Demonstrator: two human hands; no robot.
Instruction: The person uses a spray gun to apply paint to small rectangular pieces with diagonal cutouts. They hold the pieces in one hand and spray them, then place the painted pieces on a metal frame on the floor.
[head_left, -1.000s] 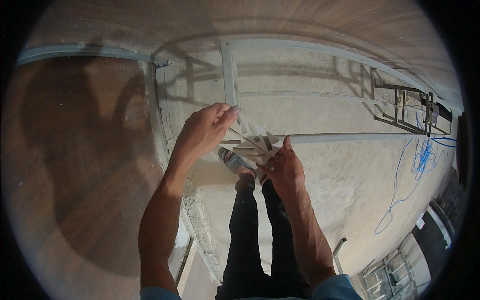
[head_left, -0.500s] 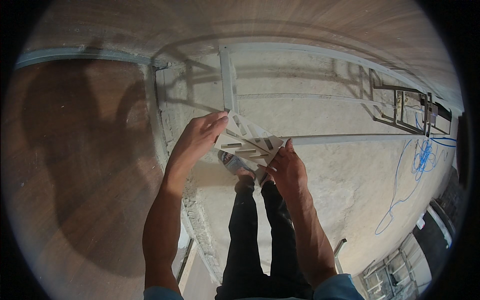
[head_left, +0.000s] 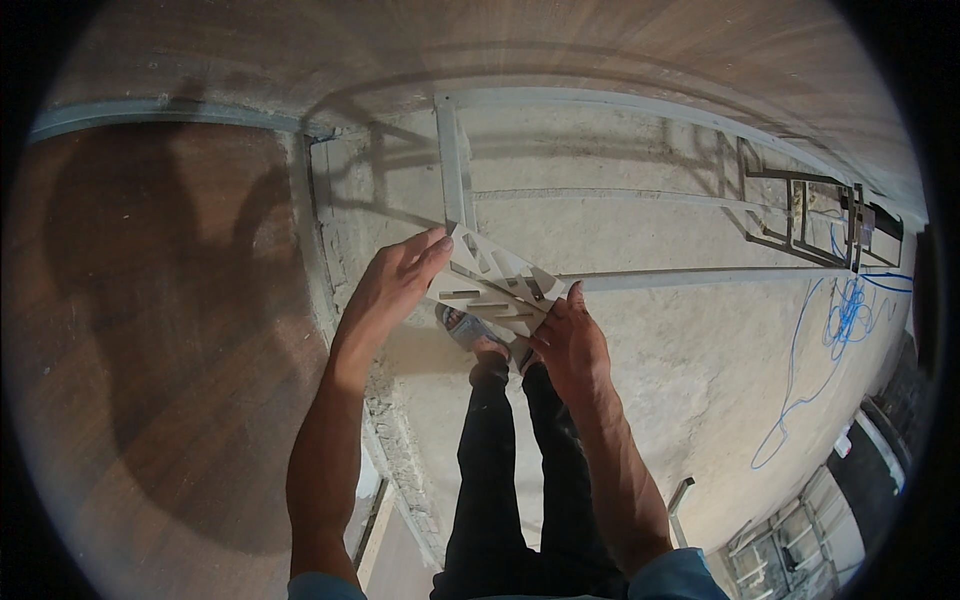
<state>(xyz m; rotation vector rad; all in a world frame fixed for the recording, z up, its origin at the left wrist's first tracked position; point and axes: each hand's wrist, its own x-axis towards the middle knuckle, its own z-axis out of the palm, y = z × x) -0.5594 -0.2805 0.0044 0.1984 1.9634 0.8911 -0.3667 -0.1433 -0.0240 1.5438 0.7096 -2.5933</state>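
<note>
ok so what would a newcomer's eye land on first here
Probably the pale slotted plates near the centre, held between the left hand and right hand. Next, likely the tangled blue cord toward the right edge and the large dark shadow across the brown surface at left.

We look down on a rough, pale concrete floor [head_left: 680,390]. Toward the right, a tangle of blue cable [head_left: 848,322] lies on it, one loop trailing nearer us; a sandalled foot [head_left: 464,327] stands near the middle.
</note>
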